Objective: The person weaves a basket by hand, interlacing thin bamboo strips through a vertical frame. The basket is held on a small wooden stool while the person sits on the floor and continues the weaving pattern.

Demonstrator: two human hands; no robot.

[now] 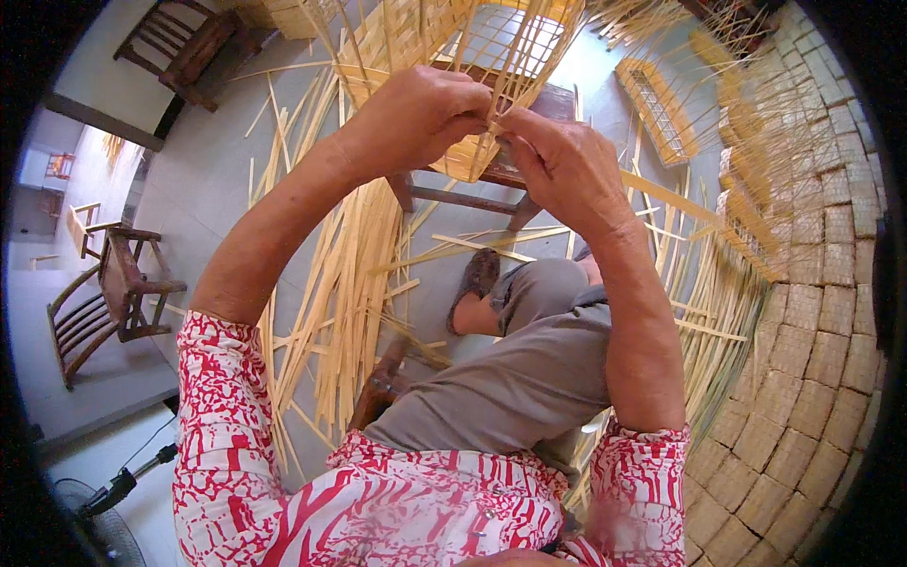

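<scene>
A partly woven bamboo basket [531, 40], with long loose strips standing up from it, rests on a dark wooden stool [557, 102] in front of me. My left hand [436, 106] is closed in a pinch at the basket's near edge. Close beside it, my right hand [567, 156] pinches at the same spot, the fingertips of both hands nearly meeting on thin bamboo strips. One flat pale bamboo strip [673, 197] runs out behind my right wrist toward the right. The exact grip of the fingertips is partly hidden by the hands.
Loose bamboo strips [350, 283] lie spread over the floor on the left. Unfinished baskets [658, 111] stand at the right, before a tall stack of woven pieces [803, 350]. Wooden chairs [128, 279] and a fan [90, 515] are at the left.
</scene>
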